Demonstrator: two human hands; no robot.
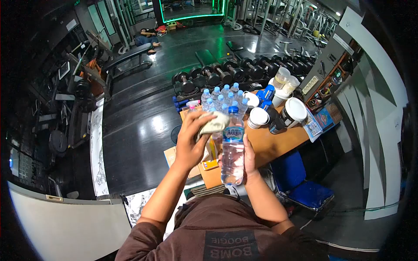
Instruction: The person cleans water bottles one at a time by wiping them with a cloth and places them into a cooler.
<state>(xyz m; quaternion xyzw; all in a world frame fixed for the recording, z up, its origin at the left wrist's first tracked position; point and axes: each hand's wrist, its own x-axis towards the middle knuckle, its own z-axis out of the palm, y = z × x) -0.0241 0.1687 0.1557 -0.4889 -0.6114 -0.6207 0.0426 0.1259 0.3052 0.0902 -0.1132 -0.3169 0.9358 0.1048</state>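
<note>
My right hand is wrapped round a clear plastic water bottle with a blue cap and an AQUA label, held upright in front of my chest. Pinched in my left hand is a pale, crumpled cloth, close to the upper left side of the bottle. Whether the cloth touches the bottle I cannot tell. Beyond my hands, several similar blue-capped bottles stand grouped on a wooden table.
White-lidded tubs and blue containers occupy the table's right side. A blue chair stands at right. Behind the table runs a dumbbell rack. A treadmill is at left, and a person is on the floor farther back.
</note>
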